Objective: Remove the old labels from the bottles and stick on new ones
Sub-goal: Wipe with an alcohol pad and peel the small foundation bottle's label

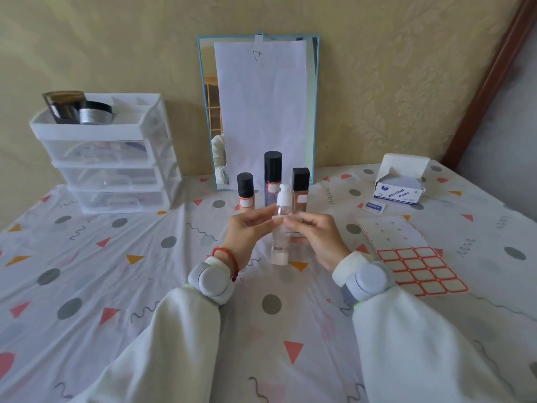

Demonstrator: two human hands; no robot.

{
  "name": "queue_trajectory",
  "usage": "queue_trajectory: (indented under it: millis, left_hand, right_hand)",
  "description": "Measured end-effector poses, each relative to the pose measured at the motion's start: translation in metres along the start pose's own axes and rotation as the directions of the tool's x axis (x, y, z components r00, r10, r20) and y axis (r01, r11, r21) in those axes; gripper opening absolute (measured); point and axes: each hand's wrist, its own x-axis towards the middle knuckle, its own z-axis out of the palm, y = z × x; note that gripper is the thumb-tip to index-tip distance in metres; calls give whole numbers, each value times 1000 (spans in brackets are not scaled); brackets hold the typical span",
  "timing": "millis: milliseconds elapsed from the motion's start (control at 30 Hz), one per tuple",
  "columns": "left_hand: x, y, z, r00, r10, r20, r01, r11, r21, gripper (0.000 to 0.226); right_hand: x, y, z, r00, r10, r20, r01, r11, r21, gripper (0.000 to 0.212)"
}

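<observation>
A clear pump bottle point(279, 251) with a white pump top stands upright in front of me, its base near the tablecloth. My left hand point(250, 231) holds it from the left. My right hand point(316, 237) presses a pale label point(292, 221) against the bottle's front with fingers and thumb. Behind it stand three dark-capped bottles: a short peach one point(245, 193), a tall purple one point(272, 178) and a square-capped beige one point(300, 189). The first two carry red-edged white labels.
A sheet of red-edged labels point(418, 266) lies at the right, partly used. An open box of alcohol pads point(399, 187) and one loose pad sachet point(374, 207) sit behind it. A white drawer unit point(107, 158) stands at the left, a paper-covered mirror point(261, 112) against the wall.
</observation>
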Motion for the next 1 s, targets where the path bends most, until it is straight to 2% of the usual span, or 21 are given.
queue_trajectory:
  millis: [200, 333, 467, 567, 700, 767, 833, 867, 1000]
  left_hand:
    - [-2, 3, 3, 999, -45, -3, 45, 999, -6, 28]
    - [-2, 3, 2, 998, -55, -40, 54, 998, -20, 23]
    - [-5, 4, 3, 998, -44, -40, 44, 999, -3, 28]
    - [-5, 4, 4, 999, -32, -43, 34, 998, 44, 34]
    - [-5, 5, 0, 997, -56, -59, 59, 997, 48, 31]
    - [-6, 7, -1, 998, -49, -49, 59, 975, 212, 45]
    - [-8, 6, 0, 1000, -6, -23, 17, 860, 510, 55]
    - [-9, 6, 3, 1000, 16, -10, -6, 800, 600, 51]
    - [-14, 3, 8, 996, 54, 70, -87, 720, 689, 27]
  right_hand:
    - [-1, -2, 5, 1000, 19, -2, -19, 997, 69, 24]
    - [-4, -4, 9, 999, 50, -7, -49, 996, 69, 23]
    - [-2, -4, 13, 996, 80, -41, -78, 996, 42, 38]
    - [-2, -3, 11, 996, 85, -39, -83, 995, 52, 35]
    - [-1, -4, 11, 997, 57, -44, -52, 992, 117, 32]
    - [0, -2, 13, 995, 42, -93, -28, 989, 144, 24]
    - [0, -2, 13, 987, 45, -156, -14, 981, 194, 15]
    - [1, -2, 12, 982, 44, -184, -5, 978, 207, 15]
    - [2, 1, 12, 976, 30, -217, 6, 986, 164, 27]
